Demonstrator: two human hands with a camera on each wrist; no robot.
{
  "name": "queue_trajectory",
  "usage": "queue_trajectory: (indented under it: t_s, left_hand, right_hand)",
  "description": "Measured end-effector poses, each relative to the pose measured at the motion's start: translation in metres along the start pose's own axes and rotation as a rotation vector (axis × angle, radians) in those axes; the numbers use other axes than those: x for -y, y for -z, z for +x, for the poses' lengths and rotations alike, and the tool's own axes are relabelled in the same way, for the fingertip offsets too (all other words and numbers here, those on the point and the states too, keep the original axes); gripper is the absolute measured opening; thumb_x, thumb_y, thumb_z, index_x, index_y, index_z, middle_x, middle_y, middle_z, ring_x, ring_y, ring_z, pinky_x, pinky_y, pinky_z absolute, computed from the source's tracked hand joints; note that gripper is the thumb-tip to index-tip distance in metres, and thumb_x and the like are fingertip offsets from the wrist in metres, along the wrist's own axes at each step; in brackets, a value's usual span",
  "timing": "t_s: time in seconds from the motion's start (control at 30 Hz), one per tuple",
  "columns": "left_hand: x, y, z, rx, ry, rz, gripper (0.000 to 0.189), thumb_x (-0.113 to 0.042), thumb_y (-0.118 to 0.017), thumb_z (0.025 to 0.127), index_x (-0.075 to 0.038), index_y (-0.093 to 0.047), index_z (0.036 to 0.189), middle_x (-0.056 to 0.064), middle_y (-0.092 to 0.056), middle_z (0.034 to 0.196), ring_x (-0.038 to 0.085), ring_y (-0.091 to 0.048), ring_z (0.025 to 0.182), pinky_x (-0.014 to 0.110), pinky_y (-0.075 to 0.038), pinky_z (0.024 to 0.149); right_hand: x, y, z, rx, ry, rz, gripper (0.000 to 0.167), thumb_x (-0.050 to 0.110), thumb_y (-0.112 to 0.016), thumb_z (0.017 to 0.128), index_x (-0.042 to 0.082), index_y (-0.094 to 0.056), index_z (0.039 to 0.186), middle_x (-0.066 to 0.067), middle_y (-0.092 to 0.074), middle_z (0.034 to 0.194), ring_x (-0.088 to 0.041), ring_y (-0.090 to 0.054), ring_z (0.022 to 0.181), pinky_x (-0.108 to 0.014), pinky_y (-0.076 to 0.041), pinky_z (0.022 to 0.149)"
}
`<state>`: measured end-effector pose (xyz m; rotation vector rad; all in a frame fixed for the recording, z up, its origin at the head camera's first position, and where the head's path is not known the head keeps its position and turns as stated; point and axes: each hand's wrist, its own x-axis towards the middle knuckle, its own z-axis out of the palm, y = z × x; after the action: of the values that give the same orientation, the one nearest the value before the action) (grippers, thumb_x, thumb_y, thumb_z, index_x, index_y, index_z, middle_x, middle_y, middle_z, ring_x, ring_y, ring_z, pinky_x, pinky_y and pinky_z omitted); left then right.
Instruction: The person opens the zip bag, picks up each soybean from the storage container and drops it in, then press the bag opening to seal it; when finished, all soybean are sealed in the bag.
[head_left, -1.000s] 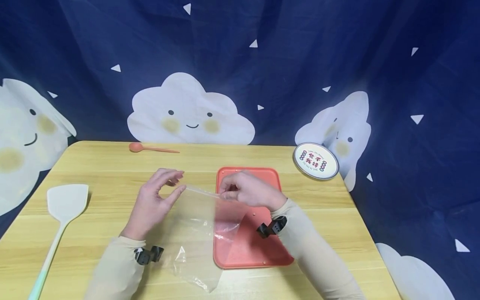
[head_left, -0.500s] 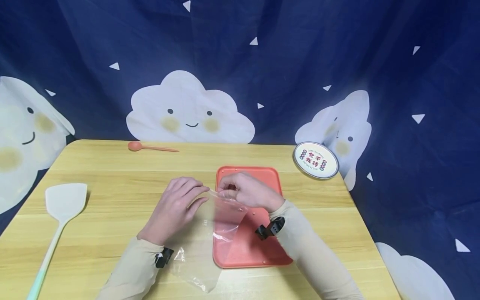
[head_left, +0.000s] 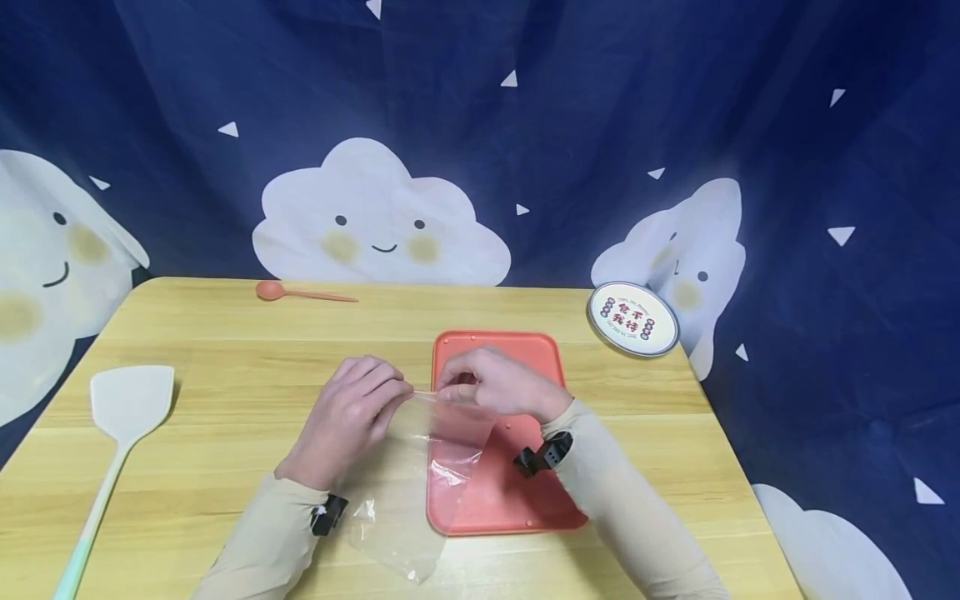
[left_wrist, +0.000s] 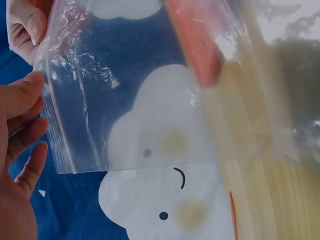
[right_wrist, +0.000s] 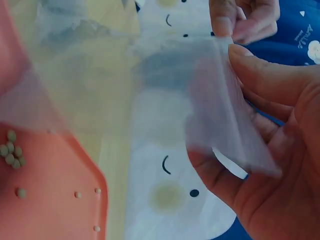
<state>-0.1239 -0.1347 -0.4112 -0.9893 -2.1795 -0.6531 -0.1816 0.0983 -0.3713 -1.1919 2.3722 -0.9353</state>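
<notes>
A clear zip-lock bag [head_left: 397,508] hangs between the two hands, its mouth edge uppermost and its body partly over the red tray [head_left: 502,492]. My right hand [head_left: 502,382] pinches the mouth edge at its right part. Close beside it, my left hand [head_left: 347,421] holds the same edge between thumb and fingers. The left wrist view shows the bag's zip strip [left_wrist: 60,120] at the left fingertips. In the right wrist view, the bag's corner drapes across the right palm. Nothing can be seen inside the bag.
Several small beige balls [right_wrist: 12,150] lie on the tray. A white spatula [head_left: 131,404] with a green handle lies at the left. A red spoon [head_left: 272,290] rests near the back edge, and an oval printed plate [head_left: 633,320] sits at the back right.
My left hand has moved right along the bag's mouth edge toward the right hand, and its fingers and thumb have closed on it. The right hand stays almost in place.
</notes>
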Motion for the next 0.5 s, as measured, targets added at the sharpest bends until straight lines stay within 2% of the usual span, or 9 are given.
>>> queue_trajectory:
  t_s: [0.13, 0.23, 0.4, 0.5]
  left_hand:
    - [-0.0005, -0.0007, -0.0003, -0.044, -0.02, 0.0, 0.015, -0.015, -0.061, 0.095, -0.004, -0.07, 0.089, 0.004, -0.064, 0.09, 0.024, -0.058, 0.085, 0.038, -0.047, 0.076]
    - [-0.0013, -0.0017, 0.0001, -0.074, -0.037, -0.004, 0.016, -0.015, -0.06, 0.095, -0.004, -0.07, 0.089, 0.006, -0.065, 0.093, 0.026, -0.058, 0.088, 0.04, -0.047, 0.078]
    - [-0.0014, -0.0025, 0.0003, -0.06, -0.045, -0.011, 0.011, -0.015, -0.063, 0.09, -0.006, -0.069, 0.091, 0.005, -0.065, 0.096, 0.026, -0.059, 0.092, 0.042, -0.046, 0.085]
    - [-0.0007, -0.0018, -0.0009, -0.013, -0.034, -0.028, 0.011, -0.015, -0.066, 0.089, -0.007, -0.071, 0.095, 0.003, -0.065, 0.095, 0.024, -0.058, 0.093, 0.039, -0.046, 0.085]
  right_hand:
    - [-0.0025, 0.0026, -0.0015, 0.028, -0.013, -0.002, 0.007, 0.01, -0.068, 0.093, 0.015, -0.071, 0.09, 0.011, -0.063, 0.079, -0.007, -0.058, 0.073, -0.025, -0.052, 0.068]
    - [-0.0035, 0.0028, -0.0014, 0.034, -0.014, 0.0, 0.008, 0.008, -0.069, 0.093, 0.015, -0.072, 0.09, 0.011, -0.064, 0.078, -0.007, -0.058, 0.072, -0.025, -0.053, 0.067]
    - [-0.0035, 0.0014, -0.0005, 0.033, -0.009, 0.025, 0.005, 0.008, -0.071, 0.092, 0.011, -0.072, 0.088, 0.01, -0.063, 0.075, -0.007, -0.058, 0.07, -0.025, -0.053, 0.065]
    - [-0.0031, 0.0001, 0.0003, 0.029, 0.002, 0.042, 0.005, 0.008, -0.072, 0.09, 0.01, -0.07, 0.086, 0.009, -0.062, 0.074, -0.007, -0.057, 0.069, -0.025, -0.053, 0.064]
